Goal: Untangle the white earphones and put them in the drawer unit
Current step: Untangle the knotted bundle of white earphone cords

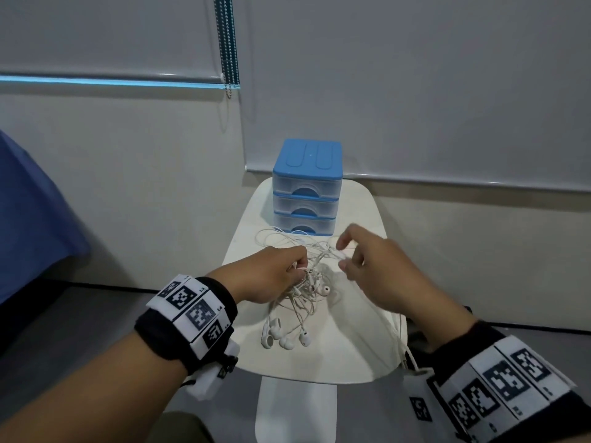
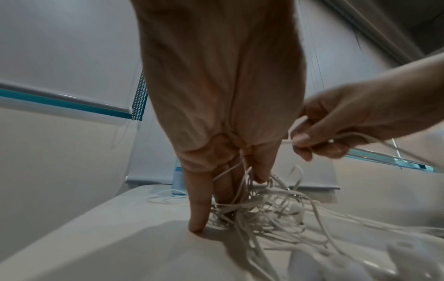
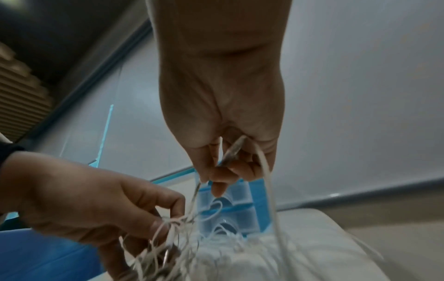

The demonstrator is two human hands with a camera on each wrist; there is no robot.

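Item: tangled white wired earphones [image 1: 302,282], thin rubbery cords with glossy plastic buds, several sets knotted into one mass.

Grip, left: left hand [image 1: 271,273] has its fingers curled into the thick of the knot and pinches a bundle of cords against the thumb. In the left wrist view one finger [image 2: 198,209] points straight down with its tip touching the tabletop, just beside the pinched bundle.

Grip, right: right hand [image 1: 377,270] pinches a single strand between thumb and forefinger, raised slightly above and to the far side of the left hand's hold. The remaining fingers are loosely curled. The strand runs taut from this pinch down into the knot.

Below the grips: loose buds [image 1: 283,334] hang out of the knot and lie on the pale cream rounded tabletop [image 1: 351,346], nearer the person than either hand. One further bud sits just under the left hand's pinch.

Beyond the grips: a slack loop of cord trails away from the knot toward the small three-drawer unit of clear plastic with a blue top and frame [image 1: 307,187], which stands at the far end of the tabletop, past both hands. All three drawers appear closed.

Status: untangling is in hand and judged early, since most cords remain knotted. No set is visibly free. Left to do: separate the sets, open a drawer, place the earphones inside.
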